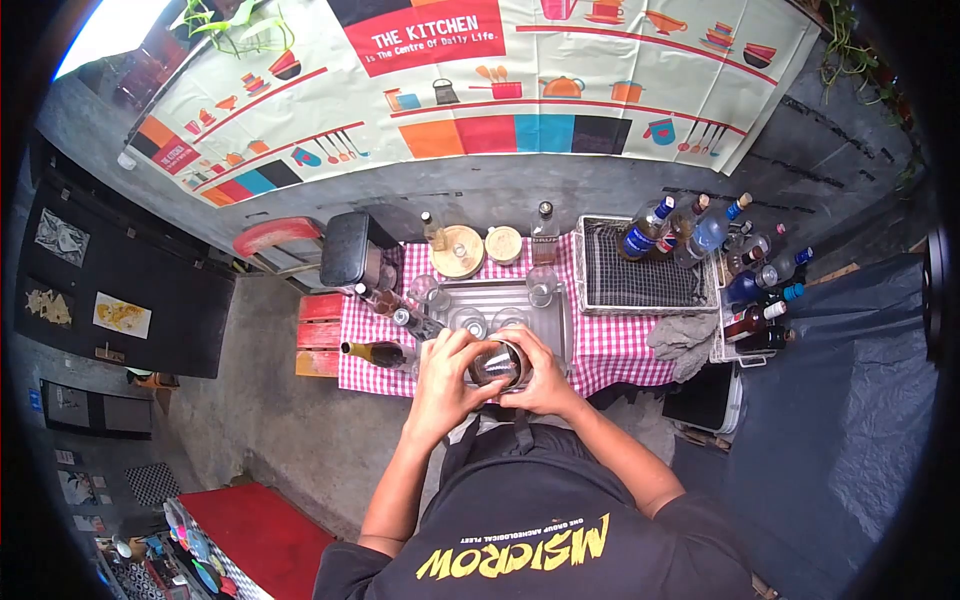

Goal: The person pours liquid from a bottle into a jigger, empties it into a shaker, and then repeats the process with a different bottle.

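Left hand (448, 372): wrapped round the glass jar (497, 362), at the desk's (620, 350) near edge.
Right hand (540, 372): clasping the jar's other side.
Tray (500, 293): behind, holding glasses.

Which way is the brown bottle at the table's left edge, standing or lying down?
Lying down: the brown bottle rests on its side on the checked cloth.

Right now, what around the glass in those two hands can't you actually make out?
Head view:
- Glass: left hand and right hand cover its sides; contents unclear.
- Bottle labels: too small to read.
- Grey cloth: whatever lies under it is hidden.
- Metal tray: near edge hidden by the hands.
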